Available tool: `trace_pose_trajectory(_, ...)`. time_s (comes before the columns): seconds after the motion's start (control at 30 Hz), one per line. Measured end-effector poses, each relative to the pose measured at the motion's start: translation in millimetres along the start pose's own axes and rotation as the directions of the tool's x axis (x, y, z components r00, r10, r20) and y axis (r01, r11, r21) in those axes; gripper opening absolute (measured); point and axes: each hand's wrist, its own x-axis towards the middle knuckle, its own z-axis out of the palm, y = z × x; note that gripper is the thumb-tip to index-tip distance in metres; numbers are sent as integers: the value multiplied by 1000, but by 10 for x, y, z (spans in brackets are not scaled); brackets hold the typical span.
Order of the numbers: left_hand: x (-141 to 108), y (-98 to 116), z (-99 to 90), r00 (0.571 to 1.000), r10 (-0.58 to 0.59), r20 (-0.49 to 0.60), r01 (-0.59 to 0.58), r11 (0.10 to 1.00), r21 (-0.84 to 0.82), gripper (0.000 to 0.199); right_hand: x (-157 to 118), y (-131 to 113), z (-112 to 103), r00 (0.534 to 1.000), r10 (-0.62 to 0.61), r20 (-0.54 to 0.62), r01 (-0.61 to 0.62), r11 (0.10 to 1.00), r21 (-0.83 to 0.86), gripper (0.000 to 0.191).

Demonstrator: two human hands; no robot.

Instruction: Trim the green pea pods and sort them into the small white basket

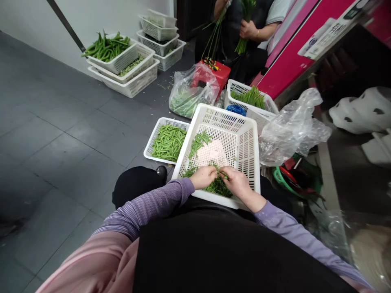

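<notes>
One small green piece [225,177] is sitting below mid-frame, right of center, and I'm seeing the right hand [237,182] pinching it. The left hand [204,177] is holding its fingertips pressed together just beside; I'm not making out what, if anything, is between them. Below both, a dark green pile [218,188] is covering the near end of the large white basket [215,198]; I'm reading that as what's left. Farther up the basket's left side, a small pod cluster [200,142] is lying apart, so I'm judging this batch partway. Left of it, a shallow white tray [157,159] is holding plenty of green pods [169,142], looking already set aside. Right of center, a crumpled clear bag [290,132] is lying near. Top of frame, a co-worker's hand [249,30] is gripping a stem bunch [242,45]. Upper left, stacked baskets [136,86] are bearing long green peppers [106,47]; whether those are finished, I'm not telling.
</notes>
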Motion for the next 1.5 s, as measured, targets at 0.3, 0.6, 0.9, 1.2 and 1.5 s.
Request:
trace_pose_trajectory(0.3, 50, -132, 5, 947, -312, 79, 318, 945, -81, 18, -5, -45, 77, 943, 317, -103, -205, 795, 571, 10)
trace_pose_trajectory(0.6, 119, -294, -65, 938, -343, 38, 277, 814, 510, 21, -52, 218, -61, 818, 574, -27, -282, 442, 852, 20)
trace_pose_trajectory(0.9, 23, -31, -54, 976, 92, 195, -171, 883, 437, 34, -69, 217, -34, 878, 477, -46, -324, 663, 675, 18)
trace_pose_trajectory(1.2, -91, 53, -87, 953, 170, 250, -286, 776, 563, 24, 212, 55, -329, 853, -262, 452, 280, 960, 28, 12)
trace_pose_trajectory(1.5, -88, 2, -73, 995, 5, -96, 32, 924, 380, 31, 506, 218, 237, 825, 425, 372, -499, 239, 833, 31)
